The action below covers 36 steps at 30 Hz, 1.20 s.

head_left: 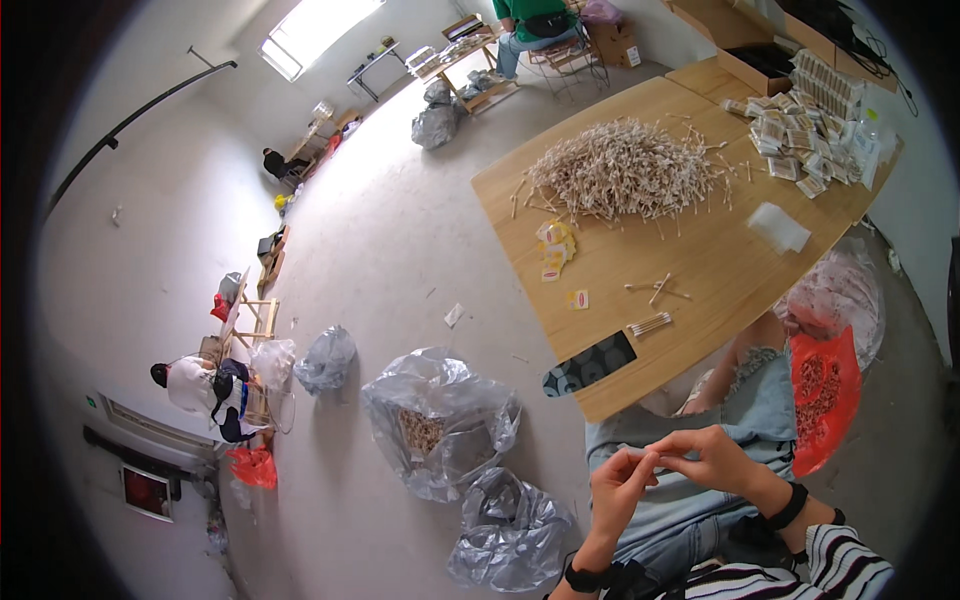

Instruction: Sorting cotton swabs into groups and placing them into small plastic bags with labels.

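My left hand (622, 488) and my right hand (708, 460) meet above my lap, just off the table's near edge. Thumbs and fingertips are pinched together. Whatever lies between them is too small to name; a pale, clear scrap shows at the left fingers. Closest on the wooden table (600, 400) are a dark patterned phone (590, 364) and a neat row of cotton swabs (650, 324). A few loose swabs (660, 289) lie beyond. Small yellow-and-white cards (555, 250) sit at the left edge, with a single card (578, 300) apart. Farther back rises a big heap of cotton swabs (630, 168).
Clear plastic bags (778, 228) lie at the table's right, below many packed swab packets (800, 135) and a cardboard box (755, 65). A red bag of swabs (822, 395) hangs by my right leg. Grey plastic bags (440, 420) stand on the floor. Other people sit farther off.
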{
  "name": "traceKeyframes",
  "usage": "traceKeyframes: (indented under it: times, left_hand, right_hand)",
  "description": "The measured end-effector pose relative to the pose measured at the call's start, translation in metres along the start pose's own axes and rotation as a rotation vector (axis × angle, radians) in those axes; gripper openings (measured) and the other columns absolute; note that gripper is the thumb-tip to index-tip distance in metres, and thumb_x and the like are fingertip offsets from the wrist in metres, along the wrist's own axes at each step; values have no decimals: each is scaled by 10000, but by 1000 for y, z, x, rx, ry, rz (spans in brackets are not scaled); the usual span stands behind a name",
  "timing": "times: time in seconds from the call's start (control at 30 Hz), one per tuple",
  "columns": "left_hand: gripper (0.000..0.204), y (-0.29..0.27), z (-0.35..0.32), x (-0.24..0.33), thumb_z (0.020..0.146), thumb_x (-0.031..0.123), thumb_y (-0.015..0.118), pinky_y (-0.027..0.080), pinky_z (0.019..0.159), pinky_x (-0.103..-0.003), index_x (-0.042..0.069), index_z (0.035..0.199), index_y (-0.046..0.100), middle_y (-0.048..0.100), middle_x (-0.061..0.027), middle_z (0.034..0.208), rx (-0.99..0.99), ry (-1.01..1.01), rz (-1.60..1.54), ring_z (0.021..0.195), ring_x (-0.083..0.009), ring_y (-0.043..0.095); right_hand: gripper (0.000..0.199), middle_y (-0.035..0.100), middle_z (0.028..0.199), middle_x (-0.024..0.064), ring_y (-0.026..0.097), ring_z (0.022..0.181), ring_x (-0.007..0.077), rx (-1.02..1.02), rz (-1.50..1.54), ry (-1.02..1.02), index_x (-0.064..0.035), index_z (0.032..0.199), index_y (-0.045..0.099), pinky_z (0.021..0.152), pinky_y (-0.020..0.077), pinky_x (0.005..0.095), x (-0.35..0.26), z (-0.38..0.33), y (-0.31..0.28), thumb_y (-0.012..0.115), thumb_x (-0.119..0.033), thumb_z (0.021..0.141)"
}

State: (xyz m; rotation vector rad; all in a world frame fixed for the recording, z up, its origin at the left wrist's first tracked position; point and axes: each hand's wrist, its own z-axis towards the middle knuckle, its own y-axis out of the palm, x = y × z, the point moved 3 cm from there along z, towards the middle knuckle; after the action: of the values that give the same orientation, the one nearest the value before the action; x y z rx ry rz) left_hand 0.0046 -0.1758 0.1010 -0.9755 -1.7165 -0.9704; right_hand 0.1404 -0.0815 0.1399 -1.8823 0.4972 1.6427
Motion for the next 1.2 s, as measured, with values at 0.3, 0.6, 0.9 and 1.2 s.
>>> traceKeyframes:
  times: [0.3, 0.6, 0.9, 1.2]
  left_hand:
    - [125, 8, -1, 0, 932, 100, 676, 459, 607, -197, -14, 982, 687, 681, -25, 806, -30, 177, 180, 694, -64, 611]
    - [133, 6, 6, -2, 928, 124, 661, 389, 534, -210, -5, 899, 658, 610, -11, 664, -26, 99, 359, 610, -28, 535]
    - [453, 21, 1, 59, 697, 206, 821, 385, 961, -419, 60, 1072, 614, 656, -76, 989, 123, 631, 998, 911, -206, 618]
    - [577, 5, 12, 20, 640, 94, 843, 484, 864, -401, 48, 1147, 571, 616, -83, 959, 3, 594, 903, 894, -246, 619]
  right_hand:
    - [189, 733, 931, 72, 668, 864, 105, -22, 426, 149, 33, 1038, 700, 774, 532, 256, 26, -4, -7, 658, -119, 934]
    - [130, 659, 715, 80, 666, 686, 277, 128, -407, -260, -77, 889, 585, 600, 501, 383, 6, 4, -6, 671, -147, 821]
    - [163, 646, 702, 94, 654, 658, 301, 174, -401, -156, -70, 914, 545, 608, 498, 398, 0, 19, -3, 638, -134, 796]
    - [231, 684, 778, 112, 685, 715, 284, -17, -354, 66, -62, 973, 580, 649, 523, 376, 8, 22, 8, 658, -197, 802]
